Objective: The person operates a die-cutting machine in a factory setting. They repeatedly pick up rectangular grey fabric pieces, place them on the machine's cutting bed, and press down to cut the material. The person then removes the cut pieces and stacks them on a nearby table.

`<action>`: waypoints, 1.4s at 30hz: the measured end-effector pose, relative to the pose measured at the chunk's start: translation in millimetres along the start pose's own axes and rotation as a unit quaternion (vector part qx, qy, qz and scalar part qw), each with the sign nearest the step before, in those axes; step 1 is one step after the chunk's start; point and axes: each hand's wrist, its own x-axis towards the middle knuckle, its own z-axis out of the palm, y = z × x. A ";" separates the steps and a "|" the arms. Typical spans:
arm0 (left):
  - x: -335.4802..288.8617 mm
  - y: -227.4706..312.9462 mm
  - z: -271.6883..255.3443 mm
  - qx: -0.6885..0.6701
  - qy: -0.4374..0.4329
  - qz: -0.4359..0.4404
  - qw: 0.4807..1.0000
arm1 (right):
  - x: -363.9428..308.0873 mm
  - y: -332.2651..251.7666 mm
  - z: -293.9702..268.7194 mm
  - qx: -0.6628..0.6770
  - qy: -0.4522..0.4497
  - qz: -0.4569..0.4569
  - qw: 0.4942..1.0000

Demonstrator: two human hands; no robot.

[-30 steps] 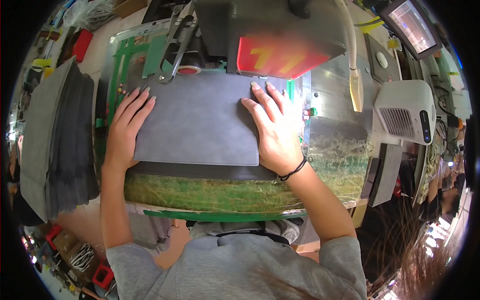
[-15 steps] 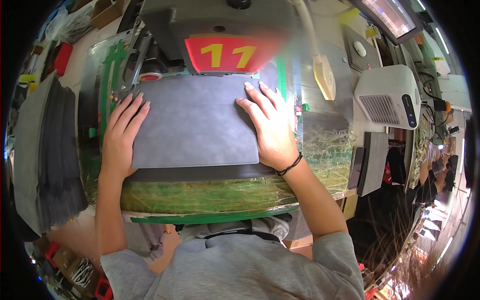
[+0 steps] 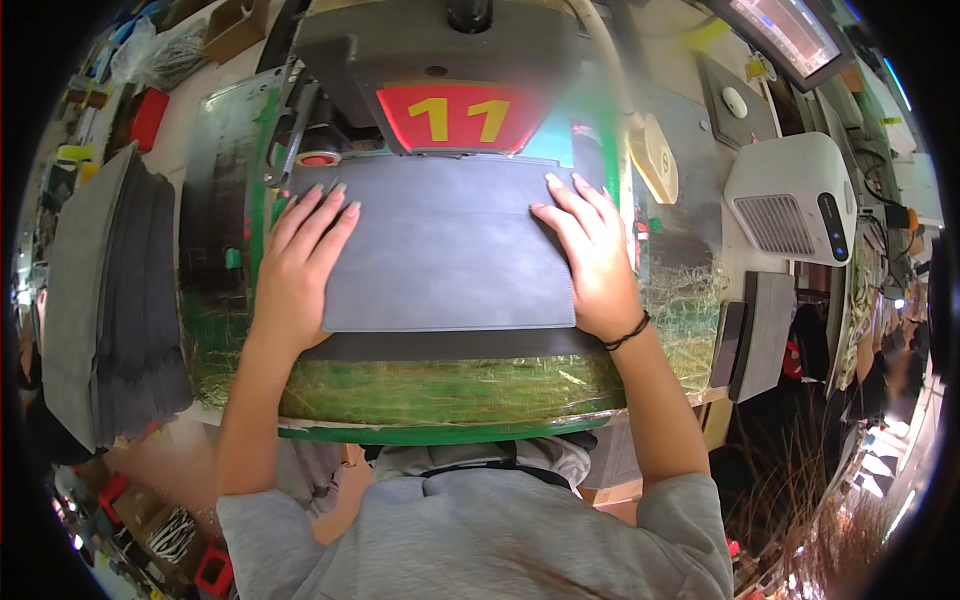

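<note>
A flat grey leather-like panel (image 3: pixel 450 250) with a stitched near edge lies in front of the machine, its far edge reaching under the machine head (image 3: pixel 470 55). My left hand (image 3: pixel 300 265) rests along the panel's left side, fingers stretched out on top; its thumb is mostly hidden near the lower left corner. On the opposite side my right hand (image 3: pixel 598 255) lies with its fingers extended over the edge, thumb pointing inward. Both hands touch the panel. A dark grey layer (image 3: pixel 450 345) shows beneath its near edge. The machine hides what is happening at the far edge.
Stacked grey sheets (image 3: pixel 110 300) stand at the left. A red-ringed round part (image 3: pixel 320 159) sits by the machine's left side. At the right are a white vented appliance (image 3: pixel 790 195), a mouse (image 3: pixel 734 101), a screen (image 3: pixel 785 35) and a grey block (image 3: pixel 763 337). Green tape edges the worktop (image 3: pixel 460 395).
The panel has slid to the right across the worktop, relative to the machine, with both hands moving along on it. The whole view has also shifted slightly.
</note>
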 end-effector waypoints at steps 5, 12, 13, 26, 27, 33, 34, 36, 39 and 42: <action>4.6 8.0 6.7 -0.012 0.004 0.013 1.000 | -6.0 13.0 -5.0 0.002 -0.002 0.001 1.000; 11.3 21.8 14.3 -0.023 -0.002 0.015 1.000 | -13.7 28.4 -12.1 0.006 0.000 0.005 1.000; 12.4 23.6 15.0 -0.022 -0.004 0.015 1.000 | -14.5 30.4 -13.6 0.008 0.001 0.005 1.000; 27.4 54.6 29.4 -0.049 0.004 0.013 0.999 | -28.9 57.1 -32.5 0.011 0.004 0.015 1.000; 28.8 57.3 30.6 -0.052 0.003 0.012 0.999 | -30.6 59.5 -33.4 0.007 0.005 0.016 1.000; 34.4 70.1 38.8 -0.053 0.010 0.010 0.998 | -37.5 74.3 -41.9 0.000 0.005 0.011 1.000; 35.6 72.3 40.5 -0.054 0.010 0.010 0.998 | -39.4 78.2 -42.9 -0.001 0.006 0.008 1.000; 38.1 76.8 43.3 -0.052 0.012 0.012 0.998 | -42.5 84.7 -45.1 -0.003 0.008 0.004 1.000; 42.8 82.5 46.0 -0.056 0.012 0.010 0.998 | -43.3 87.6 -47.9 -0.009 0.008 0.007 1.000; 45.2 90.3 47.7 -0.058 0.012 0.006 0.998 | -46.0 93.6 -53.0 -0.011 0.010 0.002 1.000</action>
